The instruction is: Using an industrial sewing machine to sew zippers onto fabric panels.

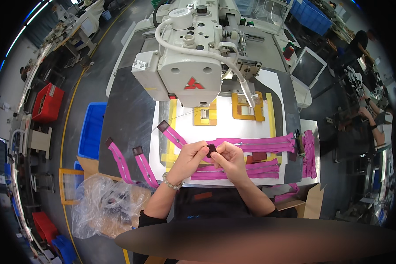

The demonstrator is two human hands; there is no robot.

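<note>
Both hands, left hand (190, 155) and right hand (229, 157), pinch a dark tab (211, 150) onto a pink strap (251, 144) end; looks like tab-fitting, next needs alignment under the sewing machine (191, 66) ahead.

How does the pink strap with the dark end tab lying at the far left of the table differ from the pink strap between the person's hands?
The far-left strap lies free on the dark table, untouched; the held strap is pinched by the left hand and right hand. The far-left strap hangs over the near table edge; the held strap rests on the white sheet. Both are pink with dark end tabs.
</note>
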